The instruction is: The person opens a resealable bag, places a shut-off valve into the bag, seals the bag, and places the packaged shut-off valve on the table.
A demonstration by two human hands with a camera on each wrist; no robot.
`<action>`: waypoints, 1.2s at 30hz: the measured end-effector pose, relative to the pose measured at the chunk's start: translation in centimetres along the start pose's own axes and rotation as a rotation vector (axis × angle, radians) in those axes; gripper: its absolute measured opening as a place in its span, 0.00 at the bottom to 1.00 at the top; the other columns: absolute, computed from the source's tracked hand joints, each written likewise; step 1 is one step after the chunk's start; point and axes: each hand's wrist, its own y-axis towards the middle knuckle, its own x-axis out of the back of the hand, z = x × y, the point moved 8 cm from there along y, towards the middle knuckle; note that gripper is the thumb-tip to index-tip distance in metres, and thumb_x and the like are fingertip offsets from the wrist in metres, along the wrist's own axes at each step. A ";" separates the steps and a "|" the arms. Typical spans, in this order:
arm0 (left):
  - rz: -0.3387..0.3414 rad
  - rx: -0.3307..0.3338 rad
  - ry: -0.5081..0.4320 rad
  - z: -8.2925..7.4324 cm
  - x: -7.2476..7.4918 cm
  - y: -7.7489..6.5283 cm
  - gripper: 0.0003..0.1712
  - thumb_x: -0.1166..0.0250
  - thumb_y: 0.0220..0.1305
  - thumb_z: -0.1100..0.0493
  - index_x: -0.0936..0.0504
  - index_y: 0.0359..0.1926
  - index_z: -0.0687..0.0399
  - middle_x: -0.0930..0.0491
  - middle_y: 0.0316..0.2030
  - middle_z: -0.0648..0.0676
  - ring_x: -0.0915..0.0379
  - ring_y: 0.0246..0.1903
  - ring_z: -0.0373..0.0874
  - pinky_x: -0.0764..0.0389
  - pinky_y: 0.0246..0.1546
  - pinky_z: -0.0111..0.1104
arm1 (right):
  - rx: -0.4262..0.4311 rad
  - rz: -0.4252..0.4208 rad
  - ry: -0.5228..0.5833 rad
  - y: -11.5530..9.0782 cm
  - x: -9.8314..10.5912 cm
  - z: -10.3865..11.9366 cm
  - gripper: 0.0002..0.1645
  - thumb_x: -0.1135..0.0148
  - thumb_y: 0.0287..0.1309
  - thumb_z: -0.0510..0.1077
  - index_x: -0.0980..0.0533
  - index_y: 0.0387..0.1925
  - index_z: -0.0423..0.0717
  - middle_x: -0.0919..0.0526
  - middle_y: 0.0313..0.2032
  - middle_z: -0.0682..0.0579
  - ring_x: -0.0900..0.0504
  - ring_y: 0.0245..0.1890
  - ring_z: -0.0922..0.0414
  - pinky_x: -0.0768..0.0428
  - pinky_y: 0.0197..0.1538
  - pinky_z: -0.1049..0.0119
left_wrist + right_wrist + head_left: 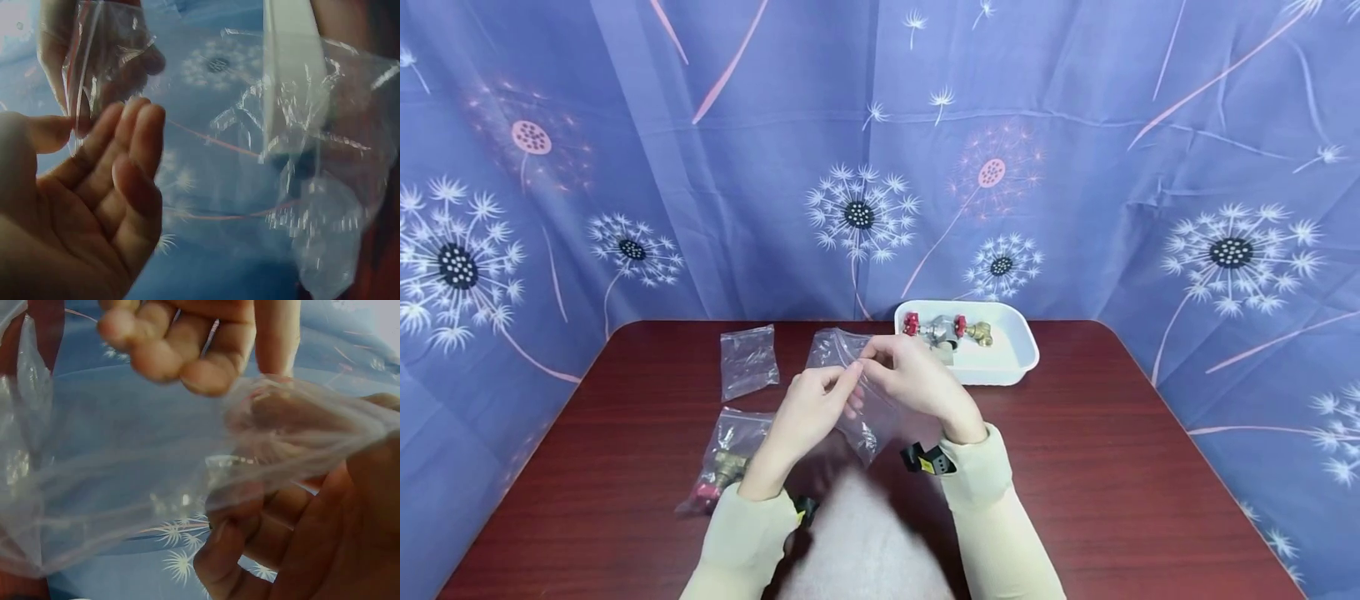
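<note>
A clear zip bag (868,429) hangs over the middle of the table, held by its upper edge. My left hand (805,412) pinches that edge between thumb and forefinger; its other fingers are loosely bent in the left wrist view. My right hand (921,379) grips the same edge, close to the left fingertips. Seen from the right wrist, the see-through film (125,437) stretches in front of the right fingers (225,550). I make out nothing inside this bag. Part of another bag lies flat behind the hands, and I cannot tell where the two separate.
At the back right stands a white tray (1018,367) with red-handled valves (940,327) and a brass fitting (980,333). A flat clear bag (749,364) lies back left. Nearer, beside the left forearm, another bag (741,427) contains a brass valve (727,467) with a red handle.
</note>
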 end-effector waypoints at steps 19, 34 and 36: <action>0.175 0.040 0.114 -0.8 0.5 -1.0 0.21 0.47 0.61 0.60 0.20 0.12 0.53 0.23 0.11 0.46 0.23 0.14 0.43 0.22 0.23 0.34 | -0.060 -0.113 -0.173 0.5 1.7 -3.3 0.05 0.35 0.61 0.40 0.18 0.29 0.46 0.23 0.22 0.58 0.28 0.23 0.60 0.27 0.31 0.63; 0.261 -0.112 0.123 -3.2 1.2 -2.3 0.22 0.46 0.70 0.60 0.19 0.17 0.50 0.23 0.15 0.44 0.24 0.20 0.39 0.24 0.27 0.33 | -0.002 -0.025 -0.068 0.6 1.1 -3.8 0.04 0.35 0.62 0.40 0.17 0.31 0.45 0.27 0.19 0.60 0.29 0.21 0.61 0.28 0.30 0.64; 0.260 -0.136 0.123 -3.3 1.5 -2.3 0.23 0.46 0.74 0.56 0.19 0.20 0.51 0.22 0.18 0.44 0.23 0.22 0.39 0.23 0.29 0.33 | -0.010 -0.014 -0.081 0.5 1.1 -3.7 0.04 0.35 0.62 0.40 0.17 0.32 0.45 0.27 0.18 0.60 0.28 0.20 0.61 0.28 0.29 0.64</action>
